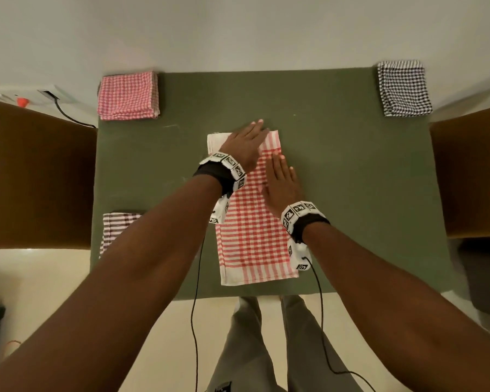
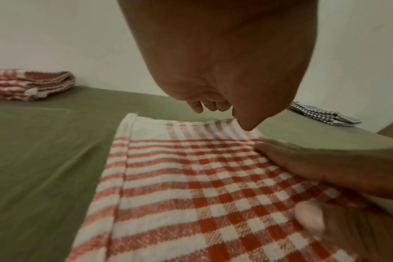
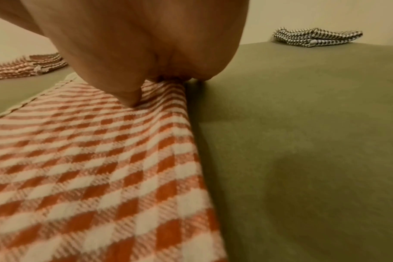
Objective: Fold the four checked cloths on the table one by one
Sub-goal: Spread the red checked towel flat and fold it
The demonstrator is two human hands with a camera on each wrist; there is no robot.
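A red-and-white checked cloth (image 1: 252,222) (image 2: 191,195) (image 3: 90,168) lies as a long folded strip in the middle of the green table (image 1: 351,179). My left hand (image 1: 245,144) lies flat on its far end, fingers straight and reaching past the far edge. My right hand (image 1: 280,179) presses flat on the cloth's right side, just nearer than the left. A folded pink checked cloth (image 1: 128,95) (image 2: 27,85) sits at the far left corner. A folded black-and-white checked cloth (image 1: 405,88) (image 3: 316,36) sits at the far right corner. A folded brown striped cloth (image 1: 112,230) lies at the near left edge, partly behind my left forearm.
Brown chairs or panels stand on both sides of the table, one at the left (image 1: 37,176) and one at the right (image 1: 470,171). A wall socket with a black cable (image 1: 68,114) is at the far left. Black cables (image 1: 195,292) hang from my wrist bands.
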